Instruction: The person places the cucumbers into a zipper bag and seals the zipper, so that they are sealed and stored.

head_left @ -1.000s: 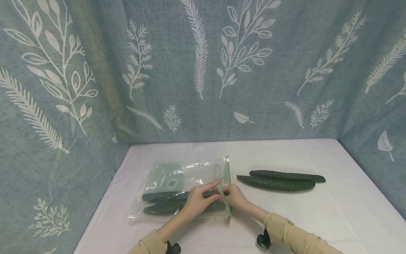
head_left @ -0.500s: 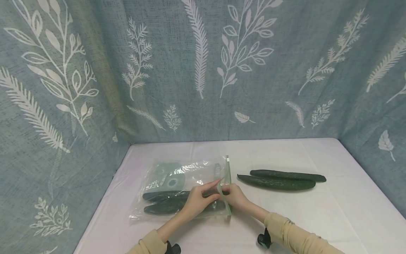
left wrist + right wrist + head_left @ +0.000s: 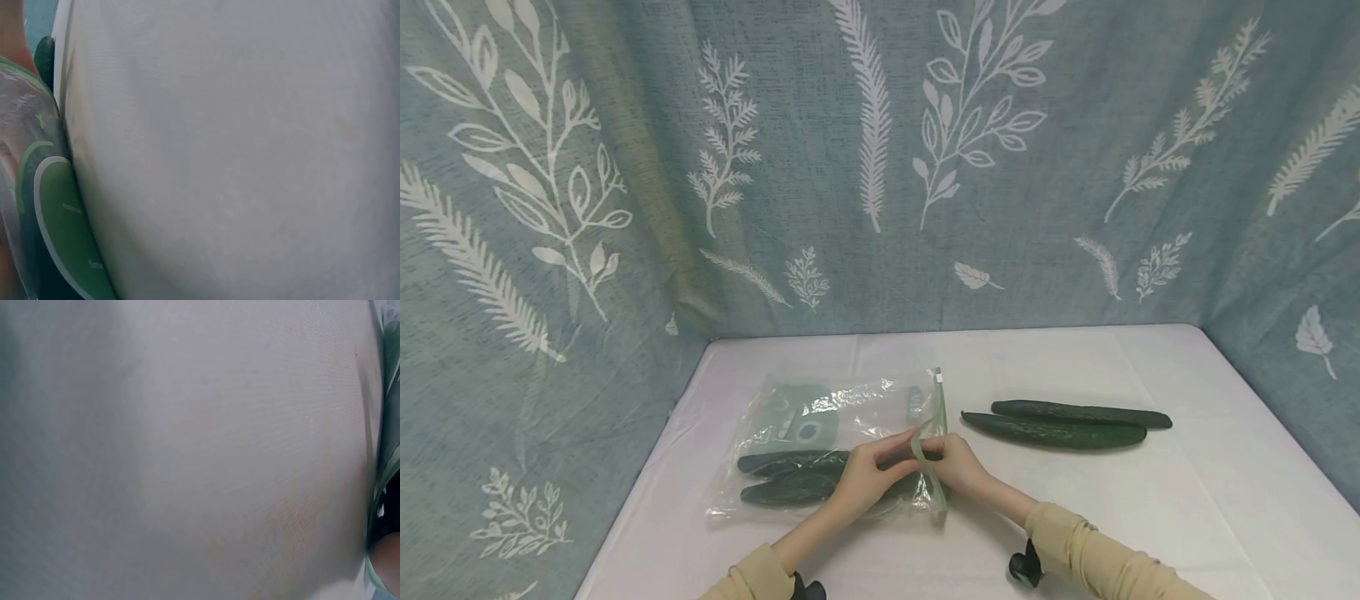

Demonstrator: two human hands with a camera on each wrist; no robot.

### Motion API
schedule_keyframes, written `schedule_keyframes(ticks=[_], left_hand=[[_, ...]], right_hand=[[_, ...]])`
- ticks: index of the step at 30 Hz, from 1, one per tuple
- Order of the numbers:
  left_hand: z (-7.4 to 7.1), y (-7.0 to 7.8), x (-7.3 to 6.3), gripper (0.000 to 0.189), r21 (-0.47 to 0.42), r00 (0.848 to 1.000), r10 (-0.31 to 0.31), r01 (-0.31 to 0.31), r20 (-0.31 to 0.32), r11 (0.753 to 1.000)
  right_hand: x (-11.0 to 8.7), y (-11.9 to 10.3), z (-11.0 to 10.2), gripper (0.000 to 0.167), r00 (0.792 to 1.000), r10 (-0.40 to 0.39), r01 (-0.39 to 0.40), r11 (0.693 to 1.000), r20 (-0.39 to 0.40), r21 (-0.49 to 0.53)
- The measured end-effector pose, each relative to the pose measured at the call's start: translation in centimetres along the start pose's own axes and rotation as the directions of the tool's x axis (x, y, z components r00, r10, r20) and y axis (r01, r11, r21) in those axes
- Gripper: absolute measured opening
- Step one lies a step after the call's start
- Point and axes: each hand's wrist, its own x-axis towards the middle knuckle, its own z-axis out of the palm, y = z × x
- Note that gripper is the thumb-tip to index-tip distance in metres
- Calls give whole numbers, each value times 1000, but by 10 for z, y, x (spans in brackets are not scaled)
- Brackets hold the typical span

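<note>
A clear zip bag [image 3: 868, 404] with green print lies flat on the table, its green-edged mouth facing right. Two cucumbers, one farther [image 3: 786, 462] and one nearer [image 3: 790, 488], lie side by side inside it. My left hand [image 3: 867, 477] lies over the bag and the cucumbers, pinching the upper lip of the mouth between thumb and fingers. Curled at the mouth, my right hand [image 3: 961, 467] grips the bag's edge; its fingertips are partly hidden behind the green strip. In the right wrist view a thumb [image 3: 387, 559] touches the rim beside a dark gap.
Two more cucumbers, a back one [image 3: 1093, 414] and a front one [image 3: 1052, 432], lie on the white tablecloth [image 3: 1037, 525] right of the bag. A blue-green leaf-patterned curtain [image 3: 820, 167] stands behind the table and along both sides.
The bag's green lip bends slightly further left between my hands, and the plastic near the mouth has shifted. Both hands stay almost in place.
</note>
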Motion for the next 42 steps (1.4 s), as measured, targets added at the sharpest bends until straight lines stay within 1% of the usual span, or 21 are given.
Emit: schedule_keyframes(ticks=[7, 13, 15, 19, 23, 27, 31, 36, 42], left_hand=[[1, -5, -2, 48, 1, 999, -22, 22, -26, 1000], [1, -8, -3, 47, -28, 998, -41, 40, -41, 999], [1, -7, -3, 46, -46, 998, -53, 51, -43, 998], [1, -8, -2, 46, -94, 997, -73, 69, -40, 993], [0, -8, 0, 45, -99, 997, -73, 69, -38, 993], [-2, -8, 3, 45, -90, 997, -74, 71, -25, 993], [-4, -8, 5, 45, -111, 996, -83, 81, -14, 990], [-3, -10, 6, 46, -142, 995, -103, 101, -10, 985], [-3, -10, 4, 46, -129, 996, -86, 86, 3, 988]], right_hand=[[2, 1, 3, 33, 1000, 16, -16, 1000, 10, 20], [2, 1, 4, 32, 1000, -20, 20, 1000, 15, 3], [1, 0, 3, 34, 1000, -21, 21, 1000, 20, -5], [0, -1, 1, 38, 999, 4, -3, 1000, 40, -3], [1, -2, -1, 40, 998, 18, -18, 1000, 55, 15], [3, -3, -3, 39, 999, 9, -10, 1000, 48, 18], [5, -2, -4, 36, 999, -16, 16, 1000, 28, -6], [3, 0, -3, 35, 999, -32, 32, 999, 28, -10], [0, 0, -3, 37, 999, -39, 39, 999, 30, -1]])
